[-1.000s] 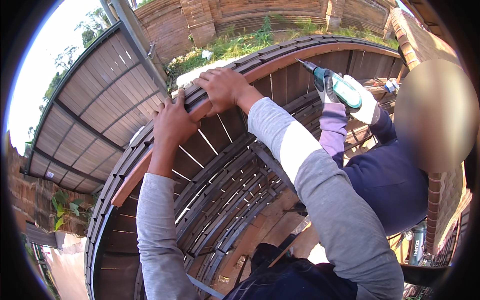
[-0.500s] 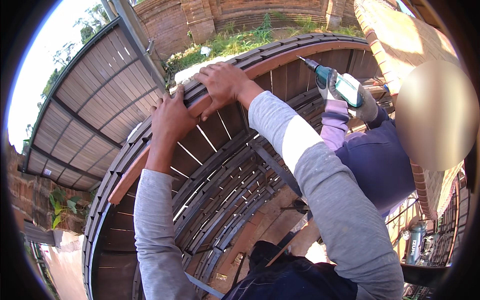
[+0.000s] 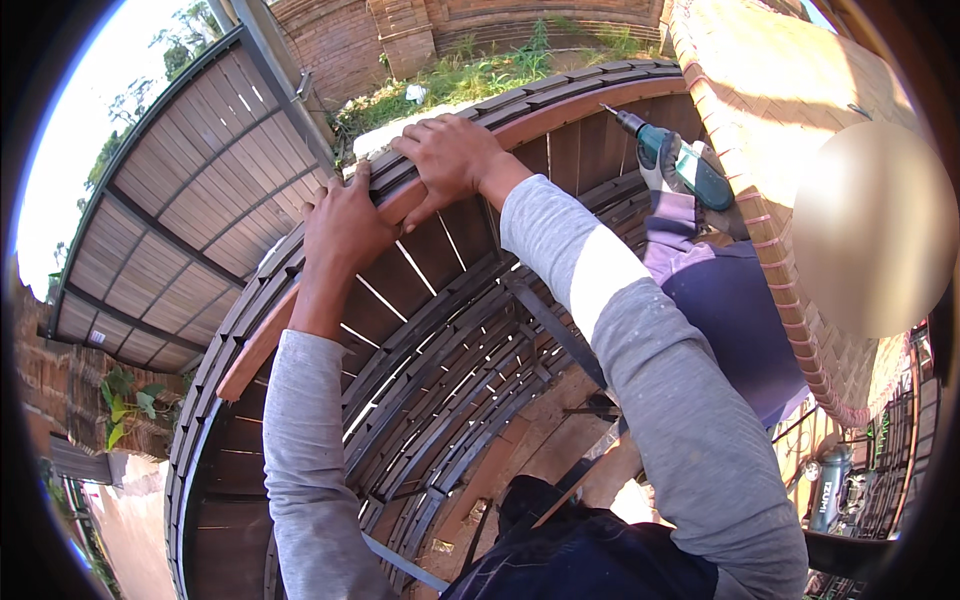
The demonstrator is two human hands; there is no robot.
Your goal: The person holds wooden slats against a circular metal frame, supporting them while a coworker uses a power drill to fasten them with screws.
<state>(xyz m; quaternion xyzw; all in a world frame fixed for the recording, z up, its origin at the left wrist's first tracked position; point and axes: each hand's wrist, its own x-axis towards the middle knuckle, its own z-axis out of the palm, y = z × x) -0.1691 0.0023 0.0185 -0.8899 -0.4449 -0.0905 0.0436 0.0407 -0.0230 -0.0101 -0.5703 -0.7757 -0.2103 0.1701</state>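
A long reddish-brown wooden strip point(image 3: 258, 344) curves along the inner side of the top edge of a rounded, dark slatted structure point(image 3: 185, 440). My left hand point(image 3: 345, 228) is closed over the strip and the rim, its fingers hooked over the outer side. Just to the right, my right hand point(image 3: 455, 165) clasps the same strip and rim, thumb on the inner side and fingers over the top. Farther right, a co-worker's gloved hand point(image 3: 660, 165) holds a teal cordless drill point(image 3: 680, 165), its bit pointing up-left close to the strip.
The co-worker's wide woven hat point(image 3: 760, 130) fills the upper right. Metal braces point(image 3: 560, 330) cross inside the structure below my arms. A slatted gate panel point(image 3: 190, 200) stands at the left, and a brick wall point(image 3: 330, 45) with grass lies beyond. A dark cylindrical machine point(image 3: 828, 490) stands lower right.
The co-worker's hat has shifted left and now covers more of their arm and part of the rim. The drill has moved slightly to the right. My hands keep their hold.
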